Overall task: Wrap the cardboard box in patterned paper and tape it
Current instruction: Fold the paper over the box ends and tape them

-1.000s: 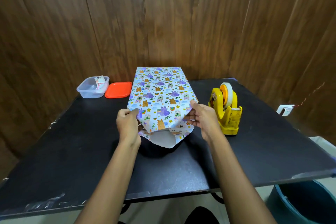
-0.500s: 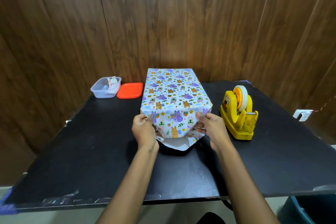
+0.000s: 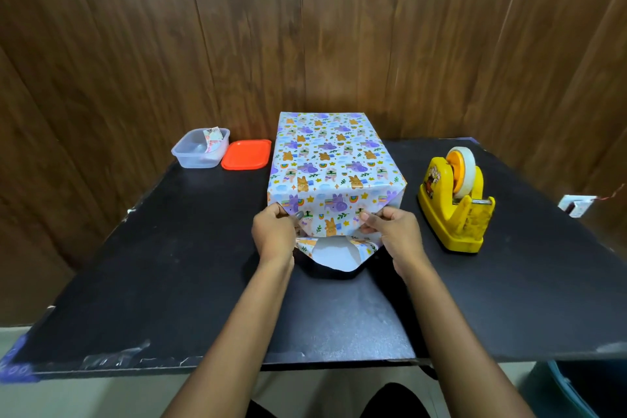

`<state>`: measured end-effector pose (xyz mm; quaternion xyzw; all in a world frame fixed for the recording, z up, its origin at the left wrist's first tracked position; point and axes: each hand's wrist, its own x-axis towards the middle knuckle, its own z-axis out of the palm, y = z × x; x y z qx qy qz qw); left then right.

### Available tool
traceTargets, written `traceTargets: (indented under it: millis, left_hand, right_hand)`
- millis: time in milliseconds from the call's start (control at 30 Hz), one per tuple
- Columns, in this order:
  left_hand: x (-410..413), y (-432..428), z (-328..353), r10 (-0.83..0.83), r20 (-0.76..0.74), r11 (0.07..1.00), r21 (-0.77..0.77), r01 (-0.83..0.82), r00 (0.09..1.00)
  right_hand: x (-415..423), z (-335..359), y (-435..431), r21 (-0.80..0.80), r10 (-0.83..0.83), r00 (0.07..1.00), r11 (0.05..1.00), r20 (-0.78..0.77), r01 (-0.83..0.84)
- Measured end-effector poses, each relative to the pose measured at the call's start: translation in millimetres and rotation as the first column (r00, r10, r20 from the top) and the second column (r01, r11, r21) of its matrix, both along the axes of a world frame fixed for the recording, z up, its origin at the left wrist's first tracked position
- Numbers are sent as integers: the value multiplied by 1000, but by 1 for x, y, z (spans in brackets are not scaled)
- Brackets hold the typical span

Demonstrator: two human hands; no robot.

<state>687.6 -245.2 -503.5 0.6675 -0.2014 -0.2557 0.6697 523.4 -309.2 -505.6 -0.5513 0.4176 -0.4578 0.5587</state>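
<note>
A box covered in white paper with purple and orange animal prints (image 3: 330,159) stands in the middle of the black table (image 3: 169,265); no bare cardboard shows. At its near end the top flap is folded down and a bottom flap (image 3: 334,256) lies on the table, white side up. My left hand (image 3: 273,234) pinches the paper at the near left corner. My right hand (image 3: 393,231) pinches the paper at the near right corner. A yellow tape dispenser (image 3: 454,204) with a roll of clear tape stands to the right of the box.
A clear plastic tub (image 3: 200,149) holding paper scraps and its orange lid (image 3: 247,154) sit at the table's back left. A wood-panelled wall closes the back. A blue bin (image 3: 576,390) stands below the table's near right corner, and a white socket (image 3: 576,205) lies right.
Both hands have pressed the side folds inward at the near end and the top flap has come lower over the box's end. The camera has shifted, so the box appears further right.
</note>
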Motion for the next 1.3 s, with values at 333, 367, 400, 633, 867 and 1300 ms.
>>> traceTargets:
  millis: [333,367,400,633,867,1300]
  left_hand:
    - [-8,1,-6,78,93,996,46,-82,993]
    - [-9,0,-7,83,88,995,45,-87,993]
    - [-9,0,-8,91,94,994,44,-95,991]
    - [-7,-6,-16,114,121,991,52,-121,986]
    - [-6,-7,-11,107,228,988,84,-129,968]
    - [-8,-10,-14,48,583,948,228,-220,811]
  right_hand:
    - [10,-15,-4,28,-43,998,999,-49,45]
    - [10,-15,-4,26,-50,997,998,-65,52]
    - [11,-16,-5,20,-62,994,998,-84,64]
    - [17,-13,-7,-29,-122,976,993,-180,119]
    - [20,-17,-13,-54,-127,968,992,-218,118]
    - [23,-16,-21,-153,-144,892,985,-429,85]
